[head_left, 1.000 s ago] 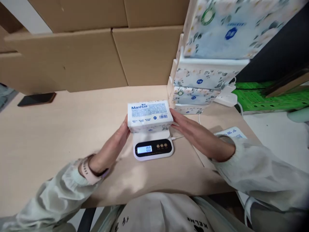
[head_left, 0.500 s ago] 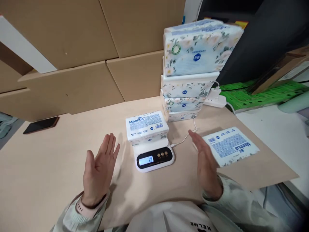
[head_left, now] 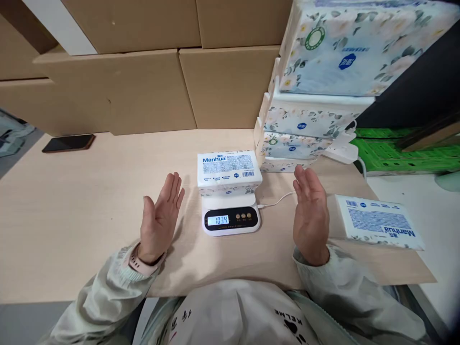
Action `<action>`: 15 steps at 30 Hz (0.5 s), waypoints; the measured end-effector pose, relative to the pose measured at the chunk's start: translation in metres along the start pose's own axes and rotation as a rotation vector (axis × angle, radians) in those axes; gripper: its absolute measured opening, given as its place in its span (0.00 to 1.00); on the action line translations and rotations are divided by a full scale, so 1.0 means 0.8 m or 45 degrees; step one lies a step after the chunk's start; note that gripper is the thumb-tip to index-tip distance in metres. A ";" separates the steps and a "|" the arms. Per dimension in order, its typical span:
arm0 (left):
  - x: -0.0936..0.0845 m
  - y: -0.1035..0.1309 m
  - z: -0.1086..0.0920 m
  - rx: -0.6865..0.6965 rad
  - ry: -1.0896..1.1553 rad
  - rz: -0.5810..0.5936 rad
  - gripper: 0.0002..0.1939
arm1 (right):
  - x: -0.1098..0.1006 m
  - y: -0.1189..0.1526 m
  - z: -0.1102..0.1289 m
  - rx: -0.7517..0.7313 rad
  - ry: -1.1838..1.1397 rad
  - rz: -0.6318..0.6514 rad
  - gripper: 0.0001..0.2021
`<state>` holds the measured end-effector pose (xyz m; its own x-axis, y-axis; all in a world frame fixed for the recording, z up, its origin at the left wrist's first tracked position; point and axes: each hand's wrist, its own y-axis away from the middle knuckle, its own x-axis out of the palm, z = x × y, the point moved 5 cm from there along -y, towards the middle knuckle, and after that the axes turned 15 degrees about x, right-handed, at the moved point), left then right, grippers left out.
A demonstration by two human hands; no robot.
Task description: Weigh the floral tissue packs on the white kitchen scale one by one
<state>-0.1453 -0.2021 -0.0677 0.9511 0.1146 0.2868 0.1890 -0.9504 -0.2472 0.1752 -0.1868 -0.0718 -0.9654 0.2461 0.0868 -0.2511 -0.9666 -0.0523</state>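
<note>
A white digital scale (head_left: 230, 231) stands on the table with a pack of tissues (head_left: 230, 168) lying on its platform; the lit display reads about 103.4. My left hand (head_left: 161, 218), with a pink band on its wrist, is held to the left of the scale, empty, fingers straight and thumb apart. To the right of the scale, my right hand (head_left: 312, 215) is raised with its fingers stretched out and nothing in it. Neither hand touches the scale or the pack. Another tissue pack (head_left: 381, 223) lies flat beyond my right hand.
A tall stack of floral tissue packs (head_left: 298, 127) rises behind the scale on the right. Cardboard boxes (head_left: 143, 93) form a wall along the back. A phone (head_left: 69, 143) lies at the far left. A white cable (head_left: 276, 201) runs from the scale, and a green crate (head_left: 424, 155) sits at right.
The scale's display went from about 1.0 to about 103.4. My right hand has turned so its palm shows more. The camera view has shifted; the pack stays on the scale.
</note>
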 end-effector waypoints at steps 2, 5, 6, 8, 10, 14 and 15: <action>0.000 0.000 0.000 -0.013 -0.002 0.010 0.34 | 0.002 0.004 -0.008 0.017 0.041 0.011 0.27; -0.002 0.000 0.000 -0.027 -0.021 0.007 0.35 | -0.002 0.007 -0.015 0.040 0.067 0.000 0.27; -0.003 0.000 0.000 -0.030 -0.029 0.005 0.36 | -0.004 0.007 -0.015 0.041 0.064 -0.006 0.26; -0.003 0.000 0.000 -0.032 -0.034 0.005 0.36 | -0.006 0.006 -0.016 0.038 0.048 -0.022 0.26; -0.003 0.000 0.000 -0.030 -0.031 0.010 0.36 | -0.007 0.005 -0.015 0.036 0.033 -0.038 0.25; -0.002 0.002 -0.001 -0.014 -0.005 0.023 0.35 | -0.005 0.005 -0.015 0.029 0.010 -0.023 0.24; -0.001 0.002 -0.001 -0.013 -0.004 0.026 0.35 | -0.005 0.006 -0.015 0.026 0.007 -0.015 0.24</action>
<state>-0.1460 -0.2043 -0.0676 0.9556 0.0960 0.2786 0.1669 -0.9554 -0.2435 0.1770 -0.1914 -0.0841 -0.9627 0.2579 0.0817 -0.2611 -0.9648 -0.0310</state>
